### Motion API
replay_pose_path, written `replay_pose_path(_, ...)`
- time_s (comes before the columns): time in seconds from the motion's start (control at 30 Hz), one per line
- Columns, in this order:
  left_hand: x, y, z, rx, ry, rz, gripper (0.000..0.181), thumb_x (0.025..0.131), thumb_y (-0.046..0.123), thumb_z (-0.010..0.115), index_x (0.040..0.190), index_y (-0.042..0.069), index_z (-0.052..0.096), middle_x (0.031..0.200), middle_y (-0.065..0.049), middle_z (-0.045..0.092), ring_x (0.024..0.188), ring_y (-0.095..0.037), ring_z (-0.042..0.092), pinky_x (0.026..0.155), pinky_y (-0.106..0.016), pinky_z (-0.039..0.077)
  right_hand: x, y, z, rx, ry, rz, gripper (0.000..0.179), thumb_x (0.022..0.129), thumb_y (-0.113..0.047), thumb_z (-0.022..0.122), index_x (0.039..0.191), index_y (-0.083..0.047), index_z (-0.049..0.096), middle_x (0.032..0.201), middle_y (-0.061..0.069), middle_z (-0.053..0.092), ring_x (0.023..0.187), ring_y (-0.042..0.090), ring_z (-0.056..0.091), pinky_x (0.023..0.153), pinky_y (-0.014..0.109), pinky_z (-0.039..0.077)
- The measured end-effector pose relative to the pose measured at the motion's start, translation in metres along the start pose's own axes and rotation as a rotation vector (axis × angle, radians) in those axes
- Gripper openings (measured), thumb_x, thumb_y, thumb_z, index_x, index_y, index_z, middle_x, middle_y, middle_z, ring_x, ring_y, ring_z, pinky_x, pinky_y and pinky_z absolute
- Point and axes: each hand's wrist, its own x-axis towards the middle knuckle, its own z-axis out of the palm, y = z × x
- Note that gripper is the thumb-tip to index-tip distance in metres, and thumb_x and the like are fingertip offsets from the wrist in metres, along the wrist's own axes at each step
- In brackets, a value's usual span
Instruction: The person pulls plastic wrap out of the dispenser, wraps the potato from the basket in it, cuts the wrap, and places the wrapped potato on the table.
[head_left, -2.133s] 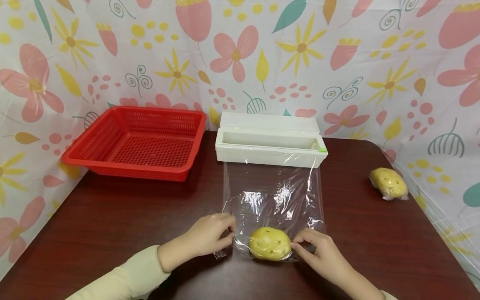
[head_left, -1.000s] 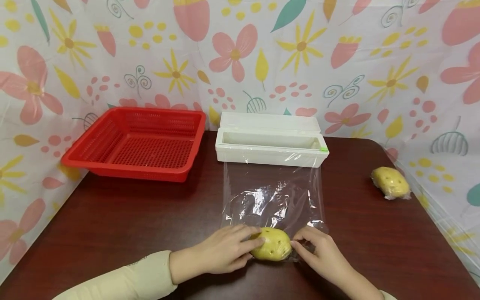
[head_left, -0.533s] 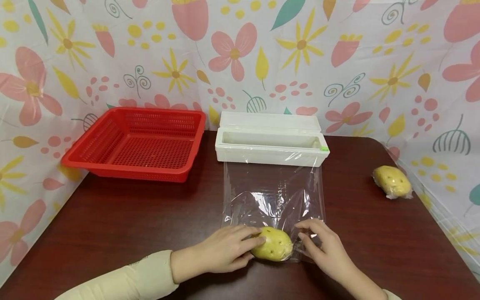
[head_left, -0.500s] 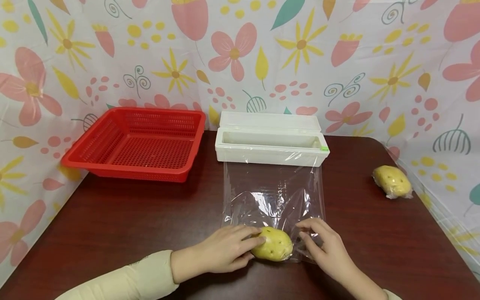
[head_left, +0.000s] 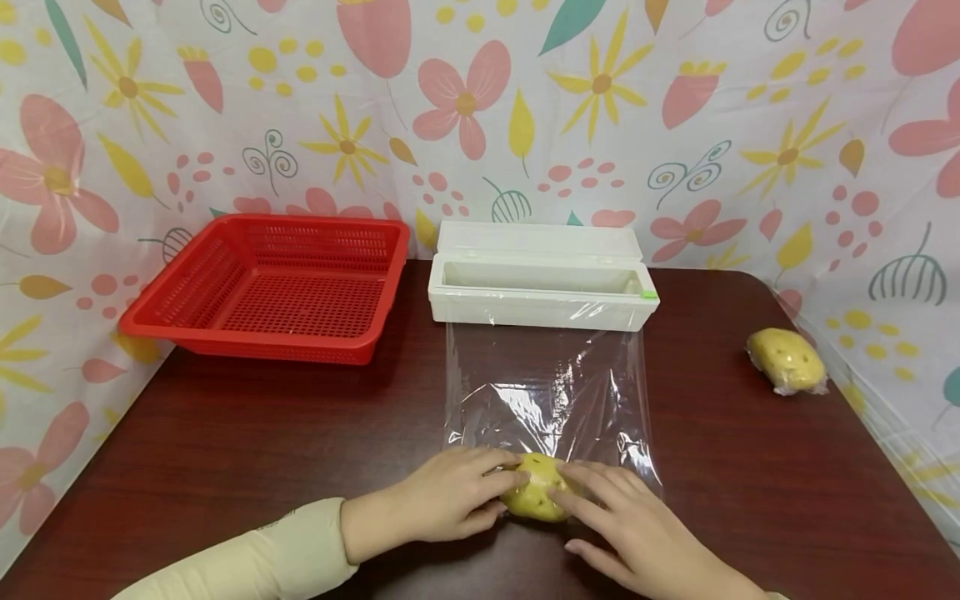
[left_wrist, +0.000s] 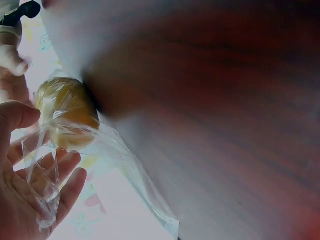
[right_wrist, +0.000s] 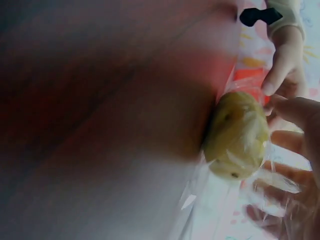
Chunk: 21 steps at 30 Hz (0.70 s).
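A potato point(head_left: 538, 502) lies near the front of the table, with cling film over it. My left hand point(head_left: 450, 493) rests its fingertips on the potato's left end. From the other side my right hand point(head_left: 637, 529) lays extended fingers over the right end, its thumb held apart. In the left wrist view, loose film point(left_wrist: 47, 185) crosses the left palm and the relaxed fingers. The right wrist view shows film clinging round the potato point(right_wrist: 237, 137) and bunched over the right fingers. The flat film point(head_left: 487, 367) runs back to a white cling film dispenser point(head_left: 543, 312), lid raised.
A red perforated basket point(head_left: 255, 340) stands at the back left. A second potato point(head_left: 786, 358), wrapped in film, sits near the right table edge. On the dispenser's right end is a green slider point(head_left: 649, 295). A floral curtain point(head_left: 480, 183) hangs behind the dark table point(head_left: 300, 433).
My left hand has come right, from the film's edge onto the potato. My right hand let go of the film beside the potato and moved left over its right end.
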Motion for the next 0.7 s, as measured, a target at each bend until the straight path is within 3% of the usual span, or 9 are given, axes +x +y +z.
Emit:
replay_pose_path(0.07,0.000,-0.001,0.000,-0.016,0.003,-0.009,0.041,0.085,0.027,0.067,0.123,0.014,0.060,0.123,-0.005,0.061,0.108,-0.017,0.061,0.088,-0.030,0.051,-0.002,0.001,-0.001,-0.030,-0.051,0.022,0.054,0.083,-0.041,0.069,0.132,-0.023,0.055,0.133,0.004,0.054,0.111,0.019,0.057,0.087,0.037,0.047)
replay_pose_path(0.13,0.000,-0.001,0.000,-0.033,-0.001,-0.020,0.040,0.085,0.026,0.067,0.123,0.014,0.060,0.123,-0.006,0.062,0.108,-0.017,0.062,0.089,-0.030,0.051,-0.004,0.003,-0.001,-0.027,-0.073,0.030,0.056,0.085,-0.042,0.068,0.136,-0.025,0.052,0.135,0.005,0.053,0.109,0.019,0.059,0.082,0.039,0.052)
replay_pose_path(0.27,0.001,-0.003,0.000,-0.056,-0.023,-0.046,0.040,0.086,0.025,0.066,0.123,0.014,0.059,0.124,-0.006,0.061,0.109,-0.019,0.061,0.092,-0.032,0.050,-0.004,0.007,0.000,0.004,-0.084,0.027,0.050,0.096,-0.045,0.047,0.140,-0.023,0.047,0.134,0.011,0.054,0.103,0.020,0.063,0.076,0.037,0.055)
replay_pose_path(0.37,0.003,-0.003,-0.001,-0.061,-0.043,-0.066,0.040,0.087,0.026,0.065,0.124,0.013,0.059,0.126,-0.007,0.061,0.110,-0.019,0.061,0.094,-0.033,0.049,-0.003,0.009,0.002,0.009,-0.066,0.022,0.052,0.098,-0.046,0.032,0.140,-0.020,0.048,0.129,0.015,0.058,0.096,0.021,0.065,0.072,0.035,0.055)
replay_pose_path(0.47,0.006,-0.003,-0.002,-0.070,-0.060,-0.084,0.041,0.088,0.027,0.064,0.126,0.012,0.058,0.126,-0.007,0.061,0.112,-0.019,0.060,0.097,-0.035,0.048,-0.001,0.011,0.004,0.004,-0.021,0.013,0.052,0.099,-0.045,0.027,0.137,-0.018,0.052,0.123,0.015,0.062,0.090,0.020,0.066,0.070,0.033,0.055)
replay_pose_path(0.7,0.013,0.000,-0.005,-0.074,-0.118,-0.126,0.048,0.088,0.038,0.063,0.126,0.010,0.057,0.126,-0.007,0.061,0.116,-0.021,0.057,0.102,-0.043,0.043,0.002,0.013,0.006,-0.006,0.042,0.018,0.049,0.099,-0.047,0.035,0.130,-0.018,0.059,0.118,0.015,0.066,0.085,0.019,0.067,0.070,0.033,0.054)
